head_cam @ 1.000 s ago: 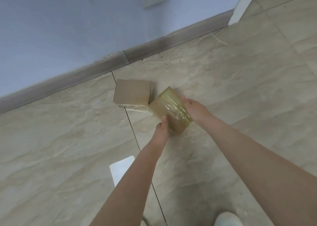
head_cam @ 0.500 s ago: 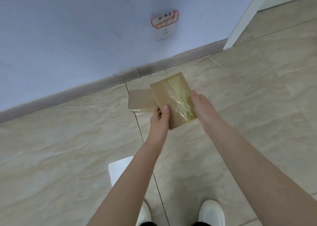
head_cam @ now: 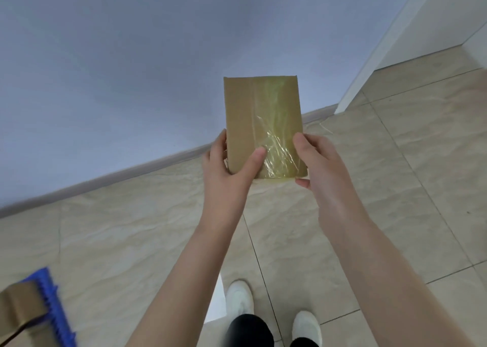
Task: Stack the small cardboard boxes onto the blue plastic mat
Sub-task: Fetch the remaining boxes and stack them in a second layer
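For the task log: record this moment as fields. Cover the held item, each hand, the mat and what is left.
held: box, taped, upright, raised above the floor in front of the wall
left hand: grips the box's lower left edge, thumb on its face
right hand: grips the lower right edge
mat: blue, at the lower left of the view, partly cut off
second box: seems to lie on the mat; blurred
left to do: held box not yet on the mat
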